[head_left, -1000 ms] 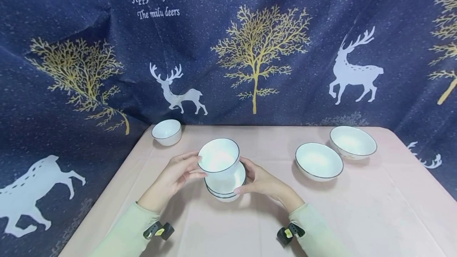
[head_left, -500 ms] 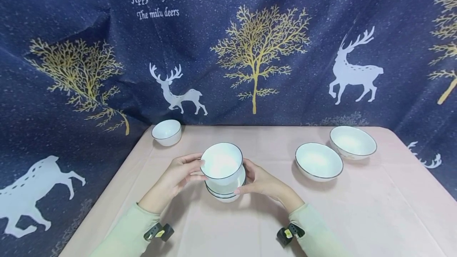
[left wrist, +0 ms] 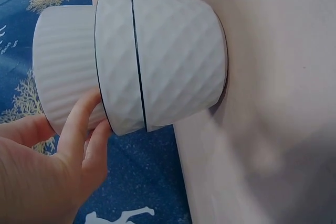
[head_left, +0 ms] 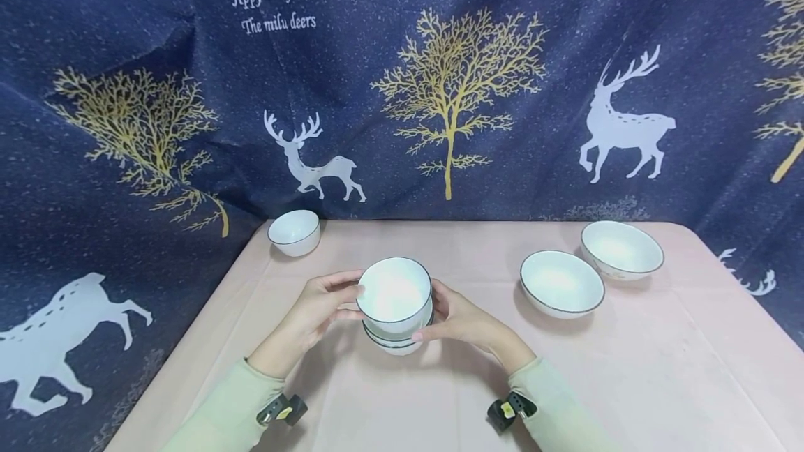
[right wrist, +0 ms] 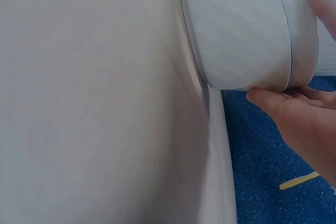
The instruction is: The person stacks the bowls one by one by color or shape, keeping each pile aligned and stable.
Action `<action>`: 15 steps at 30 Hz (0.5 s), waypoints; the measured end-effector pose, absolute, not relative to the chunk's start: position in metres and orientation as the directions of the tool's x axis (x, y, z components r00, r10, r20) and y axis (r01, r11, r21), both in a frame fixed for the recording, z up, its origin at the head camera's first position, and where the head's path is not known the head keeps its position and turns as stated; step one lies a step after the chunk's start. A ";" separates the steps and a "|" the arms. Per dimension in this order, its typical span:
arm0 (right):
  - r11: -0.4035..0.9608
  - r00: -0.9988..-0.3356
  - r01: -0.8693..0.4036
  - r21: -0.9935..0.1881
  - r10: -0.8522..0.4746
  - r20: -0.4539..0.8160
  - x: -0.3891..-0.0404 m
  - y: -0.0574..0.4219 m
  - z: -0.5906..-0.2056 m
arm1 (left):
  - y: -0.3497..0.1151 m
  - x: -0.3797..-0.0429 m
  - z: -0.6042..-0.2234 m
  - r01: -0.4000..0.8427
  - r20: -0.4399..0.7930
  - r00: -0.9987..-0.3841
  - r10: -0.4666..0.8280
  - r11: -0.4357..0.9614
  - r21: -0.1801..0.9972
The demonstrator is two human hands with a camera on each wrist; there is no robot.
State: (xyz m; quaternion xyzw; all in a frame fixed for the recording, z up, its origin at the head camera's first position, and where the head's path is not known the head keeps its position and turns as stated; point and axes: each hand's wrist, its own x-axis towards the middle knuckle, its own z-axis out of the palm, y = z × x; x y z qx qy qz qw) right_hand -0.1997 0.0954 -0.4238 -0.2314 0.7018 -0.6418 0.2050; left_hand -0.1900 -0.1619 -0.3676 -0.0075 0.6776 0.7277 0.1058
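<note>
My left hand (head_left: 317, 309) grips a white dark-rimmed bowl (head_left: 394, 289) by its left side. In the left wrist view this bowl (left wrist: 63, 61) has vertical ribs, and its lower part sits inside the upper bowl of a two-bowl stack (left wrist: 178, 56) with diamond-textured walls. The stack (head_left: 394, 350) stands upright on the table, mostly hidden from above by the ribbed bowl. My right hand (head_left: 461, 316) holds the stack from the right, thumb at the front and fingers behind. In the right wrist view its fingers lie around the stacked bowls (right wrist: 241, 30) near their rims.
A small white bowl (head_left: 294, 232) stands at the table's back left corner. Two wider bowls, a nearer one (head_left: 561, 283) and a farther one (head_left: 622, 248), stand close together at the right. The pink-clothed table (head_left: 402, 410) ends at a blue curtain (head_left: 490, 89) behind.
My left hand has brought the ribbed bowl down and slightly right, from above the stack into its upper bowl. The right hand and the other bowls have stayed in place.
</note>
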 end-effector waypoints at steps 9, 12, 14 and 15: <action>0.051 -0.803 -0.056 -0.997 -0.596 0.015 -0.200 0.095 -0.424 | -0.158 -0.191 -0.369 -0.141 -0.138 -0.983 0.119 -0.015 0.990; 0.039 -0.799 -0.063 -0.997 -0.601 0.027 -0.200 0.095 -0.424 | -0.157 -0.190 -0.369 -0.132 -0.130 -0.984 0.119 -0.012 0.991; 0.033 -0.796 -0.067 -0.997 -0.604 0.034 -0.200 0.095 -0.424 | -0.157 -0.190 -0.369 -0.129 -0.127 -0.985 0.120 -0.008 0.992; 0.033 -0.796 -0.069 -0.997 -0.604 0.035 -0.200 0.095 -0.425 | -0.157 -0.190 -0.369 -0.126 -0.125 -0.985 0.120 -0.004 0.992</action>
